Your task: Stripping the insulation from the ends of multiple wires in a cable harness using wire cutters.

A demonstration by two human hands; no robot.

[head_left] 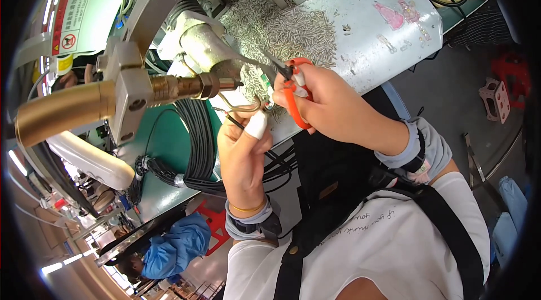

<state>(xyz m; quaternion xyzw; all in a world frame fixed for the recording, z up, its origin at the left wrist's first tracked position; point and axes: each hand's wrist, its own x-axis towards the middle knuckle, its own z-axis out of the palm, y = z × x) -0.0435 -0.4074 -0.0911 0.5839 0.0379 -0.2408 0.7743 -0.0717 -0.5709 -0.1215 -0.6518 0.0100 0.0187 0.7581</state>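
Observation:
My right hand (324, 100) is closed around orange-handled scissors (293, 103), whose dark blades point up and left. At its fingertips is a small green piece (265, 81), perhaps a circuit board; whether these fingers grip it I cannot tell. Just left and below, my left hand (243, 145) pinches a thin black cable (235, 122), a white covering on one digit. The cable's end is hidden between the hands. A fixed soldering iron (186, 87) with a brass-coloured body points its tip at the gap between the hands, close to the left fingers.
Many small metal pins (287, 32) lie heaped on the pale worktop (366, 46). A large coil of black cable (197, 142) rests on the green mat (155, 136) at left. A white fume tube (93, 162) stands nearby. At lower left is another person in blue (177, 246).

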